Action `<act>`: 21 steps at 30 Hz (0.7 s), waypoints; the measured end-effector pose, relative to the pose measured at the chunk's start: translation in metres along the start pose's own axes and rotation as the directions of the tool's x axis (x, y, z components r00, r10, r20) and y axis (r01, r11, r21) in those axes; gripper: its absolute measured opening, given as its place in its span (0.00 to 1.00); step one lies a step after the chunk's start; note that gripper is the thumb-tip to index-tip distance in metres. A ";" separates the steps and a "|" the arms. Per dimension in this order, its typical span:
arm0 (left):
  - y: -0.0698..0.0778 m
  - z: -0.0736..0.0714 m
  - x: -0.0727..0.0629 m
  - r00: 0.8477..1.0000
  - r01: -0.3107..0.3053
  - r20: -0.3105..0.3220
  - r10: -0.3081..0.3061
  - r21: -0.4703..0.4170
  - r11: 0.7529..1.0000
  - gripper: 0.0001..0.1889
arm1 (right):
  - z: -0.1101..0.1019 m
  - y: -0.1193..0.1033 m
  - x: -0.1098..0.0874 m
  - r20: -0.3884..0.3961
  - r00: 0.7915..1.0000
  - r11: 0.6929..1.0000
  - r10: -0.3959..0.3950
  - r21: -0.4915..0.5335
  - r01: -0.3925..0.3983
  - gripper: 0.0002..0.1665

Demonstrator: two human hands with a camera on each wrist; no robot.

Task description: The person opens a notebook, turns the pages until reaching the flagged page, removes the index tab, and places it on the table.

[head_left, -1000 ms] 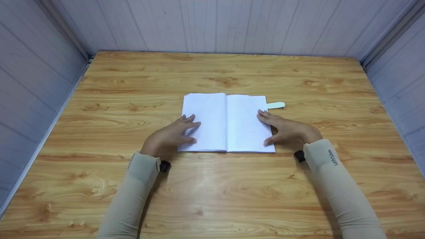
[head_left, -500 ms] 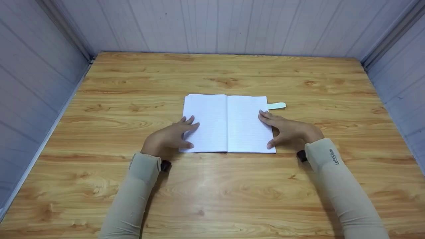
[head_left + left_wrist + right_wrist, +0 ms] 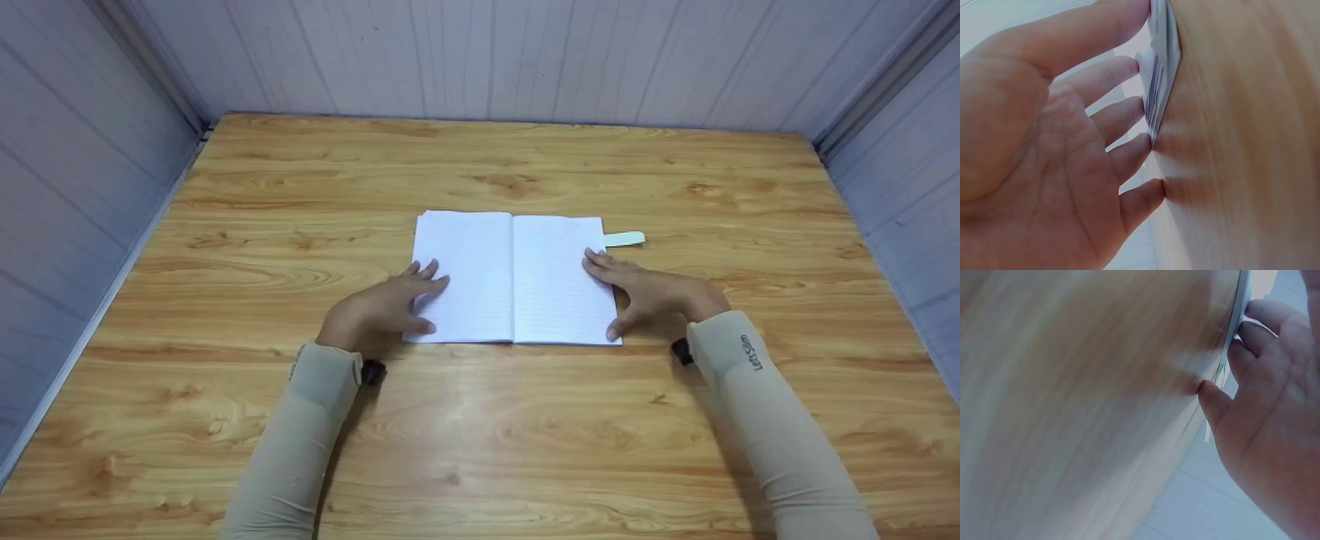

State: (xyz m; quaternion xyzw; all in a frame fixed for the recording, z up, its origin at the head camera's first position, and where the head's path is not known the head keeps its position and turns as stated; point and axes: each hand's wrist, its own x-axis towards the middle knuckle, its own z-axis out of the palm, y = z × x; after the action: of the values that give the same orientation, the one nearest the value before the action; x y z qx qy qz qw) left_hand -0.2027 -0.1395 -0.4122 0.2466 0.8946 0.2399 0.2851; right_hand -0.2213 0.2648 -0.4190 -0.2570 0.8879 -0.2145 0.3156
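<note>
White lined-paper notebook (image 3: 512, 277), lying open on the yellow-brown wooden tabletop (image 3: 480, 442), apparently being steadied.
Its nine o'clock edge is touched by the spread left hand (image 3: 386, 304), three o'clock by the spread right hand (image 3: 645, 292); nothing is gripped; even pressure seems called for.

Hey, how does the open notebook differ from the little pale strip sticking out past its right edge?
The notebook is a broad two-page spread; the strip is short and narrow. The notebook's white pages carry faint lines, while the strip looks plain and slightly greenish. The left hand and right hand touch the notebook's sides; the strip appears untouched. Both are pale.
</note>
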 end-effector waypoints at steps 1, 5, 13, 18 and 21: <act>0.000 0.000 0.000 1.000 0.001 -0.001 -0.001 -0.005 1.000 0.40 | 0.000 0.000 0.000 0.000 1.000 1.000 0.001 0.001 -0.001 0.72; -0.001 0.000 -0.001 1.000 0.008 0.000 -0.008 -0.020 1.000 0.40 | 0.000 0.000 0.001 0.000 1.000 1.000 -0.001 -0.006 0.001 0.72; -0.003 0.000 0.002 1.000 0.020 -0.005 -0.020 -0.035 0.999 0.40 | 0.000 0.000 0.000 -0.011 1.000 1.000 -0.009 0.005 0.009 0.71; -0.004 0.000 0.002 1.000 0.012 -0.005 -0.012 -0.071 0.997 0.41 | 0.001 0.001 0.000 -0.018 0.999 0.999 -0.026 0.019 0.027 0.71; -0.004 0.001 0.003 1.000 0.016 -0.004 -0.016 -0.071 0.997 0.41 | 0.001 0.001 -0.001 -0.021 1.000 0.999 -0.022 0.022 0.023 0.70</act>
State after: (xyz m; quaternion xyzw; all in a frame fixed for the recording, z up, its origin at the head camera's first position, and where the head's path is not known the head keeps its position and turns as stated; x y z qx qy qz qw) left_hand -0.2050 -0.1407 -0.4166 0.2287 0.8880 0.2699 0.2937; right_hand -0.2200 0.2660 -0.4198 -0.2612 0.8857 -0.2306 0.3069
